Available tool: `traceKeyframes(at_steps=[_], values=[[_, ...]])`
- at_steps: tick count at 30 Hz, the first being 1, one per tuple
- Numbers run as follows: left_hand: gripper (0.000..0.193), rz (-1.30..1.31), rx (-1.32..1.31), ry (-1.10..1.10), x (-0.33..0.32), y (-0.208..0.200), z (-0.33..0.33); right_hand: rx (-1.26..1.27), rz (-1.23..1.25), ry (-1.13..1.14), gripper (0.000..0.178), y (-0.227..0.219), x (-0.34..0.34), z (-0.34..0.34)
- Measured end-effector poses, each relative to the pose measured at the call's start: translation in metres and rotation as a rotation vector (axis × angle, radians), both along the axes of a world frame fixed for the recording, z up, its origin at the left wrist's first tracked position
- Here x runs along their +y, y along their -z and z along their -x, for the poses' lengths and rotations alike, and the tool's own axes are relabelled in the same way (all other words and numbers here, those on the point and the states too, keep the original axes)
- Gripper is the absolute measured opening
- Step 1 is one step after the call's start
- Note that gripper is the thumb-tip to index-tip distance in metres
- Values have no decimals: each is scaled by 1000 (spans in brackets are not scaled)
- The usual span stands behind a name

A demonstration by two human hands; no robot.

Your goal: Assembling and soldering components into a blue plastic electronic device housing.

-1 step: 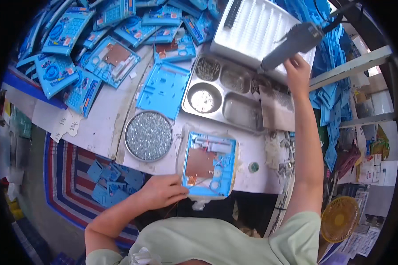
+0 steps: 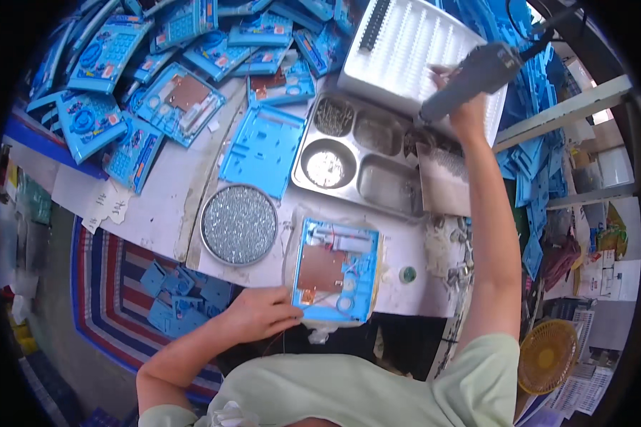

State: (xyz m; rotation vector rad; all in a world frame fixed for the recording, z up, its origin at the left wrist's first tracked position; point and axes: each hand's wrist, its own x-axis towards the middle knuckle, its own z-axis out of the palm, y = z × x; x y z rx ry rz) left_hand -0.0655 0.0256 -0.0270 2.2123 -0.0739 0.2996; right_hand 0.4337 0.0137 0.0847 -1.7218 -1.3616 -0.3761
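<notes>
My left hand (image 2: 267, 313) has its fingers closed at the lower left corner of an open blue plastic casing (image 2: 364, 285). Inside the casing are a brown circuit board (image 2: 320, 268), thin wires and white parts. It rests in a clear-edged holder on the bench. Farther off to the right, my right hand (image 2: 468, 114) is wrapped round a grey electric screwdriver (image 2: 470, 78) hanging from a cable. The tool hides most of the palm; fingertips show past its far side. Its tip points down left, beside the white ridged tray (image 2: 406, 53).
A steel compartment tray (image 2: 345, 193) holds small metal parts. Near it are a round tin (image 2: 239, 224) of screws and an empty blue casing half (image 2: 260, 149). Blue casings (image 2: 107, 57) pile up at the far left. A pale bar (image 2: 563, 110) crosses at right.
My right hand has moved left and farther round the screwdriver, its fingertips now showing on the far side. The screwdriver has shifted slightly. My left hand stays at the casing corner.
</notes>
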Motion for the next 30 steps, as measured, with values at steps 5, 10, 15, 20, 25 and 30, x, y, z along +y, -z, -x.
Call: traceKeyframes(at_steps=[5, 10, 15, 20, 25, 30], values=[[15, 32, 56, -43, -3, -2, 8, -652, 26, -110, 16, 2, 111, 15], [15, 68, 62, -81, -8, 0, 11, -671, 6, -30, 15, 19, 127, 15], [19, 16, 44, -105, -7, 0, 7, 102, -56, -18, 31, 39, 108, -37], [20, 48, 51, -122, -10, -2, 4, 804, -450, -87, 33, 1, -113, -20], [25, 73, 85, -128, -13, -1, 5, 308, 434, -312, 23, 44, -187, 212], [30, 61, 60, -127, -12, 0, 7, 61, 570, -534, 21, 75, -177, 254]])
